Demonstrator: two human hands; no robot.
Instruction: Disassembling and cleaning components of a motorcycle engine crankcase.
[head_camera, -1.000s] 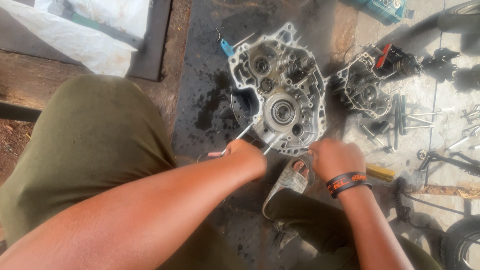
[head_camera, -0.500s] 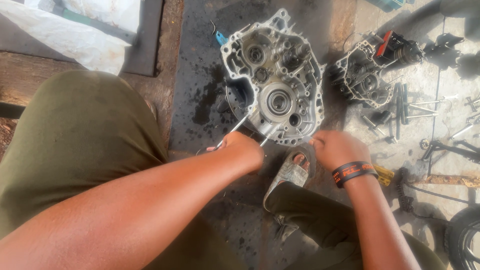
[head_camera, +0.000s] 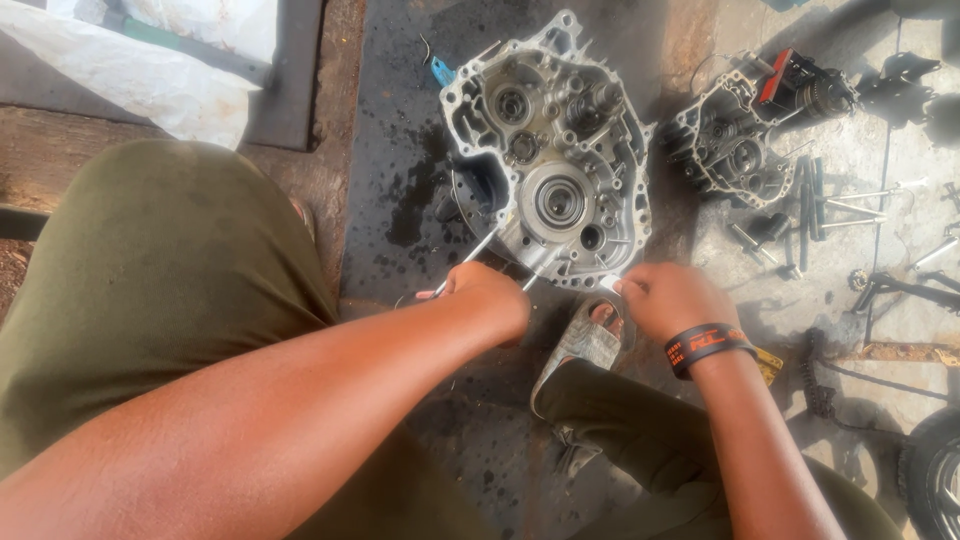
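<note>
Crouching over oily ground, both hands working at the near edge of a silver engine crankcase half (head_camera: 550, 160) lying flat with its open side up. Gripping a thin metal tool (head_camera: 470, 262) in the left hand (head_camera: 490, 298), fist curled around it, the shaft slanting up and away from the knuckles toward the lower left of the casing, just beyond the hand. Pinching something small at the casing's lower rim with the right hand (head_camera: 672, 300), fingers bunched together; what sits between the fingertips being too small to tell. Wearing a black and orange wristband (head_camera: 706, 345) just behind that hand. Showing bearings and round bores inside the casing, directly ahead of both hands, its near edge almost touching the fingertips. Resting a sandalled foot (head_camera: 590, 335) between the two hands, just below them. Lying farther off, beyond and to the outside of the right hand, a second engine part (head_camera: 735, 150), darker, with a red piece on top. Scattering beside it, well past the right hand, long bolts and rods (head_camera: 830, 205) on the pale concrete. Lying at the far left, well away from the left hand, a white plastic sheet (head_camera: 150, 60). Filling the space under the left forearm, a knee in olive trousers (head_camera: 170, 300).
</note>
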